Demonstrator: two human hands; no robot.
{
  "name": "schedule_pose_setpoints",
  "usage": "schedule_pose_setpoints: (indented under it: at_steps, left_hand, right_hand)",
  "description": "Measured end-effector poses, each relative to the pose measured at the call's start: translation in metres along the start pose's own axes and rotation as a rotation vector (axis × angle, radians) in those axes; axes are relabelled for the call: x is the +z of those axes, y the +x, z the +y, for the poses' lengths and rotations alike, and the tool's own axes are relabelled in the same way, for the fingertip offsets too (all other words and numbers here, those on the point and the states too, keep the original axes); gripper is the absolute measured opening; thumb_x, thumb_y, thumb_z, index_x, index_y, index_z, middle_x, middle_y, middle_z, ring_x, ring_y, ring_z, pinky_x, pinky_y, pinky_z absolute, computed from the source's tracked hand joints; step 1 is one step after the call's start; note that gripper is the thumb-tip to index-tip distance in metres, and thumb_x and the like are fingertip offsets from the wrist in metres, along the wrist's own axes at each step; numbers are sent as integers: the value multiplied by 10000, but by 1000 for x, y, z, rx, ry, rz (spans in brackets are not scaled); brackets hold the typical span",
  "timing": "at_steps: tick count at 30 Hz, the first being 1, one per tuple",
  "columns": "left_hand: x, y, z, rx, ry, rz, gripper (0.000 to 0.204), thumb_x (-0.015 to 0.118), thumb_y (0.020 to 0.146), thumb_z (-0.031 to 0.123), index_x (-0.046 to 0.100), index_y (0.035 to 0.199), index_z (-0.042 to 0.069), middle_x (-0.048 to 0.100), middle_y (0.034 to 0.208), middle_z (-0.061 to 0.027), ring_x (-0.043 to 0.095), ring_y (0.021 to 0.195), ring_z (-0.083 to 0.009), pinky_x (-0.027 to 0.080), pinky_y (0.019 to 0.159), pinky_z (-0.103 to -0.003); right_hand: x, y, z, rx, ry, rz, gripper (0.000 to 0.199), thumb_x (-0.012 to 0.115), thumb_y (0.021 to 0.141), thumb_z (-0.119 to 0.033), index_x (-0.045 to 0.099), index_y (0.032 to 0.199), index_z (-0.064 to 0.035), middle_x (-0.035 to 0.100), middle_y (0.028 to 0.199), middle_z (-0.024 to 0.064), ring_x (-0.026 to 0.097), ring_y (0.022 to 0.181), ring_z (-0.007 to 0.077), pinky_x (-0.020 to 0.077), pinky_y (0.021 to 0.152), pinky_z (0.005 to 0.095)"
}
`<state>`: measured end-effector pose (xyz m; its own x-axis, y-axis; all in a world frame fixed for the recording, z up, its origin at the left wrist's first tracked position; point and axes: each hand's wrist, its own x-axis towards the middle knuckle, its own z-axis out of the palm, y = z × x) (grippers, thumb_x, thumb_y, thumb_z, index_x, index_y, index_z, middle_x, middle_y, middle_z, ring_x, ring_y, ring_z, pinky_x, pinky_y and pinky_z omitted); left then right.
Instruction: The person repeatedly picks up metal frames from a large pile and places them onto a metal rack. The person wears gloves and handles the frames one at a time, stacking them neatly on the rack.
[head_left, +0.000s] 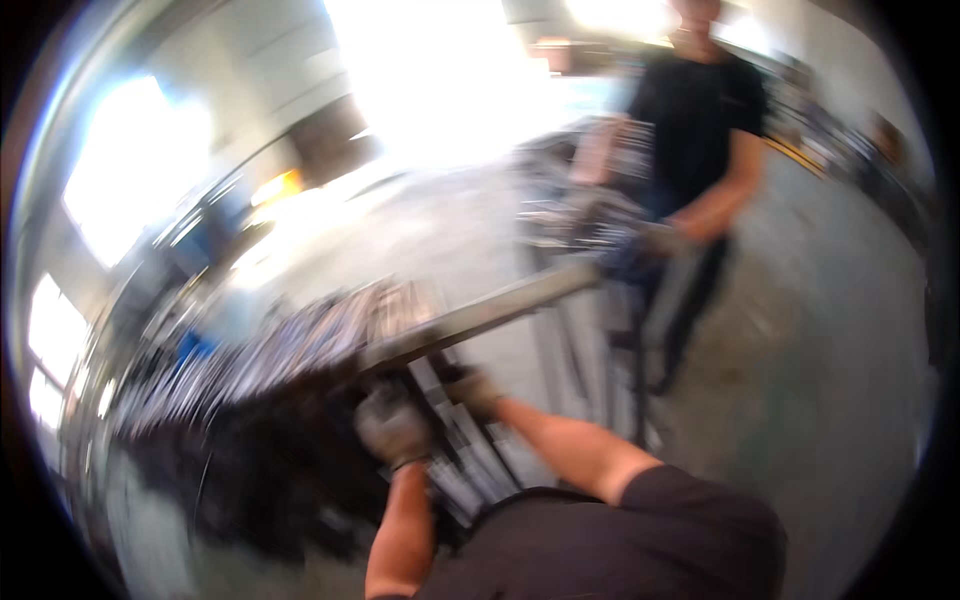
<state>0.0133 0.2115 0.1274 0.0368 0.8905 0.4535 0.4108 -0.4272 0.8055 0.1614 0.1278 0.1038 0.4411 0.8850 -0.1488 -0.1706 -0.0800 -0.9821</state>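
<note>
So the long, pale, straight-edged bar (490, 312) is slanting across the middle, near end on the left, far end on the right. My left hand, in a grey glove (393, 425), is sitting just below that near end, and my right hand, in a darker-looking glove (477, 393), is tucking in under it a bit farther right. I'm guessing they're spreading apart like that to steady the end from below. Left fingers are looking bent, but blur is smearing everything and the right hand is partly hiding, so I can't tell if either is actually pinching anything.

Some thin, pale metal-looking strips (428, 382) are running between the hands toward my body, maybe as part of a frame.

At the far end, a co-worker in a black T-shirt (697, 130) is standing with a grey-gloved hand (667, 238) close by the bar, probably so both ends are getting minded.

Left side, a tight row of thin brown and grey pieces (300, 340) is standing packed edge to edge, presumably so they're propping each other up.
</note>
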Motion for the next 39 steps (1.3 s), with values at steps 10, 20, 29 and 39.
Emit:
schedule_pose_setpoints:
  at_steps: [10,20,29,39]
  left_hand:
    - [70,-7,1,154,35,-55,424,838,869,167,776,1279,80,779,1230,-198,727,1211,-425,561,1120,-510]
    - [102,140,-81,-54,-72,-98,323,841,944,83,739,1223,-44,780,1105,-184,762,1039,-358,601,977,-486]
    - [74,177,-64,-36,-112,-188,311,841,948,110,764,1214,-33,845,1115,-155,789,1024,-283,602,976,-433]
    - [69,188,-76,-285,-347,-479,347,878,967,152,751,1231,-34,776,997,-70,703,815,-161,573,745,-349]
  right_hand:
    - [-86,66,33,-196,-104,181,265,826,1007,-162,775,1233,-35,777,993,45,716,843,158,595,759,353]
    - [3,147,6,-41,147,166,450,943,918,-193,818,1300,10,853,1165,72,766,1025,140,638,920,340]
    - [20,161,10,-98,-118,233,287,934,964,-241,851,1132,-25,864,1078,58,790,965,139,654,862,374]
    - [19,158,4,-42,207,177,320,898,968,-96,821,1256,20,845,1095,75,782,937,165,653,849,346]
